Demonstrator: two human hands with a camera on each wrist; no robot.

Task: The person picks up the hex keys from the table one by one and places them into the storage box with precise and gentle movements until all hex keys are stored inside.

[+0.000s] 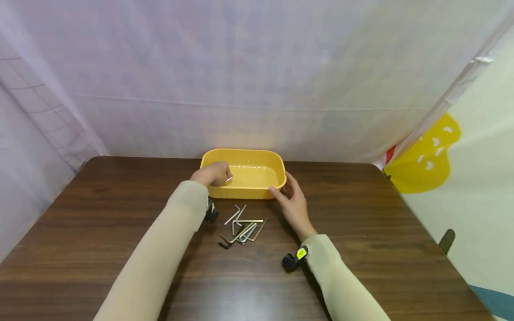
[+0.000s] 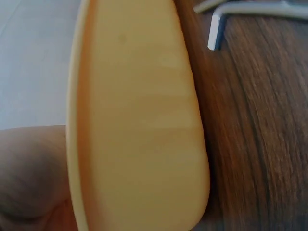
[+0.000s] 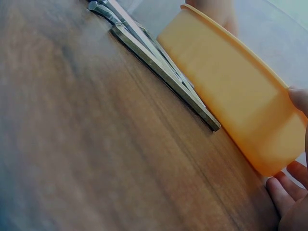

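Several hex keys (image 1: pixel 242 229) lie heaped on the brown table (image 1: pixel 361 232) in the head view, most long axes slanting toward the yellow tub (image 1: pixel 245 187) just beyond them. Over the tub's near-left rim the left hand (image 1: pixel 213 174) pinches one small silvery key (image 1: pixel 229 179); its direction is unclear. Straight fingers of the right hand (image 1: pixel 293 203) touch the tub's right corner. The tub looks empty.

Left wrist: tub wall (image 2: pixel 139 120) fills the frame, fingers hidden.

Right wrist: fingertips (image 3: pixel 281 192) meet the tub's corner (image 3: pixel 250 120), keys (image 3: pixel 159 62) beside it.
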